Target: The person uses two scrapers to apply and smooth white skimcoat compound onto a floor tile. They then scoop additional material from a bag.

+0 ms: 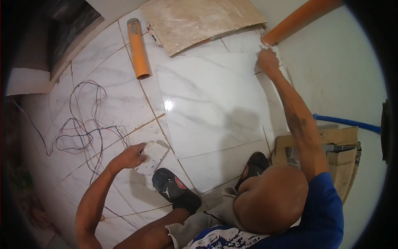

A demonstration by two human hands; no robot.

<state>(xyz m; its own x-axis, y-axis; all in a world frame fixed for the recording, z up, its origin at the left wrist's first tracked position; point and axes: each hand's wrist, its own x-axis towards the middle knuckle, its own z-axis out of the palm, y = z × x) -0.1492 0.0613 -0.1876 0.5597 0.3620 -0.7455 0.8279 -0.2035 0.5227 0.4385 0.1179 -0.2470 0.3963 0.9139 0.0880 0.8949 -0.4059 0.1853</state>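
slab (157,157), small and pale, held in the left hand (132,157), with large glossy tile (207,97) lying flat between and long orange pipe (304,18) just beyond the curled, nearer right hand (268,61), its axis slanting up and rightward, cannot tell if gripping anything there.

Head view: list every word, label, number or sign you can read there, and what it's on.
No words or numbers can be read out.
Left shoe: white emblem and red patch; no legible wording.
Cardboard: small dark mark, too small to read.
Blue shirt: blotchy white print, no legible words.
Tile piece in the left hand: dark specks, no legible text.
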